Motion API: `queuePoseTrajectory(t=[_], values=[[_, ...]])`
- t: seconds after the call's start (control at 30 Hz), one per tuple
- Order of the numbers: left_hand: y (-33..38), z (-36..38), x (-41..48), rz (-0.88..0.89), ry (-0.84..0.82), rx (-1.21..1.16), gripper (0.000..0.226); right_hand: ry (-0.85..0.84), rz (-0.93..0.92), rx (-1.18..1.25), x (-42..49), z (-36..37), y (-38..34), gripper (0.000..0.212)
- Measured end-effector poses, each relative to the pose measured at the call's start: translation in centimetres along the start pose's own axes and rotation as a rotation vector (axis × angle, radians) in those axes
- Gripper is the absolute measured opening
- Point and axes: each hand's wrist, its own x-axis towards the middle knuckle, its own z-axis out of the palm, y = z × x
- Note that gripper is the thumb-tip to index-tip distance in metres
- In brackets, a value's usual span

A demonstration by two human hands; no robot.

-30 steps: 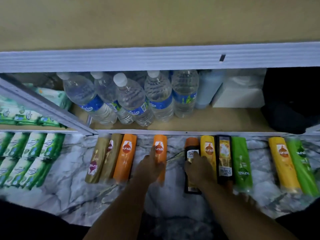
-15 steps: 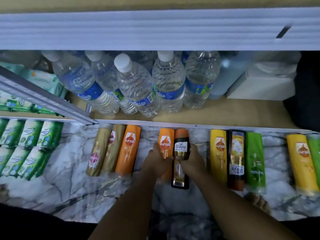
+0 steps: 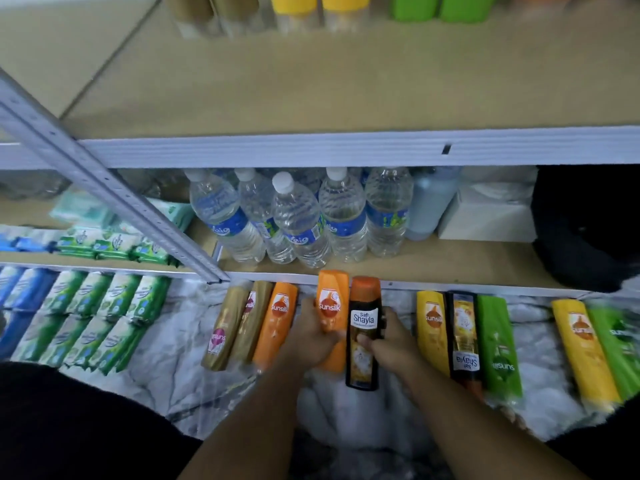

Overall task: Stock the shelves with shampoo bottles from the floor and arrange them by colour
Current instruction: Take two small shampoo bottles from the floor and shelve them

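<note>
My left hand grips an orange Sunsilk bottle, lifted off the marble floor. Right beside it my right hand grips a black Shayla bottle with an orange cap. More shampoo bottles lie on the floor: two gold ones and an orange one to the left, yellow, black, green, yellow and green to the right. On the upper shelf stand gold, yellow and green bottles at the back.
Water bottles fill the lower shelf, with a white box and a dark bag to their right. A slanted metal upright crosses the left. Green and blue soap packs lie on the floor at left.
Both hands have raised their bottles off the floor, side by side. My view has tilted upward, so the upper shelf with its standing bottles is now in sight.
</note>
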Motion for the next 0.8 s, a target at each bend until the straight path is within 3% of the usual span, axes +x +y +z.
queuePoseTrajectory(t=[0.37,0.6,0.8], values=[[8.1,-5.7,-8.0,0.247,0.188,-0.157,0.058,0.013,-0.366,0.102,-8.0,-3.1,-9.3,0.056],[14.7,-11.8,-12.3,0.497,0.316,-0.254,0.068,0.125,-0.655,0.18,-12.8,-4.7,-17.2,0.058],[21.3,-19.0,-14.9,0.678,0.427,-0.257,0.068,0.253,-0.897,0.082,-17.0,-6.3,-27.0,0.054]])
